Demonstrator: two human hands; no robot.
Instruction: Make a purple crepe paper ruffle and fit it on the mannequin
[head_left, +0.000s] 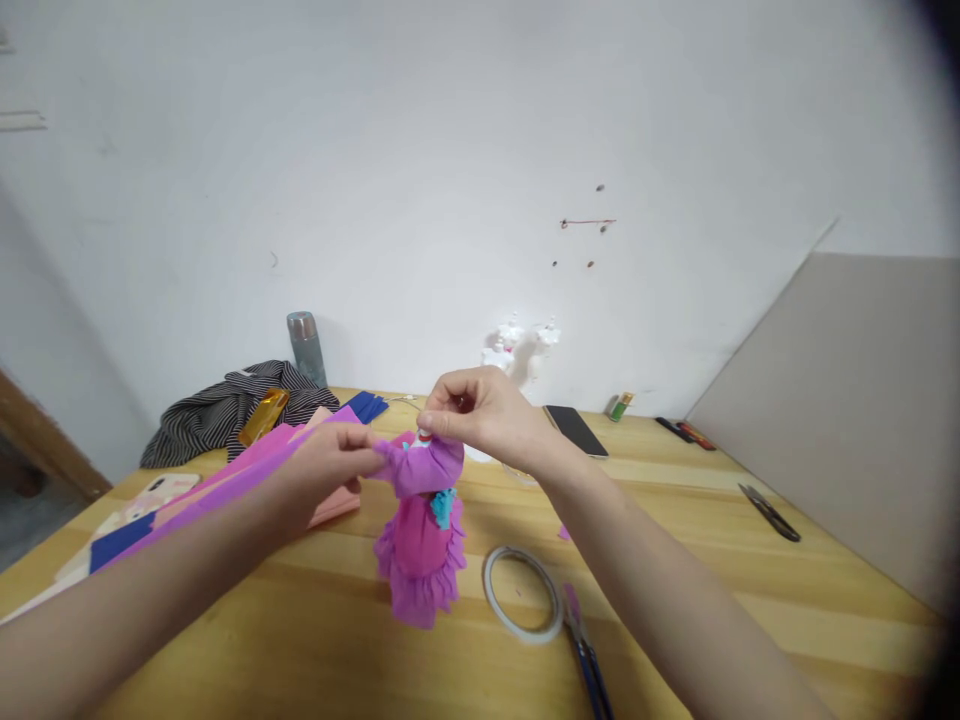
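A small doll [421, 545] dressed in purple and pink crepe paper with a teal bow is held upright above the wooden table [315, 640]. My left hand [330, 462] pinches the purple paper at the doll's left shoulder, fingers closed on it. My right hand [484, 412] is closed over the doll's top, fingertips pinching the paper by its head. A roll of clear tape [521, 592] lies on the table just right of the doll, and blue-handled scissors [585, 655] lie beside it near the front.
Sheets of pink, purple and blue paper [225, 475] lie at left, with a striped cloth [232, 405], a gold packet and a grey flask [306, 348] behind. A phone [575, 430], a lighter [620, 406], pens and small snips [769, 512] lie at right. A grey board [847, 400] leans on the wall.
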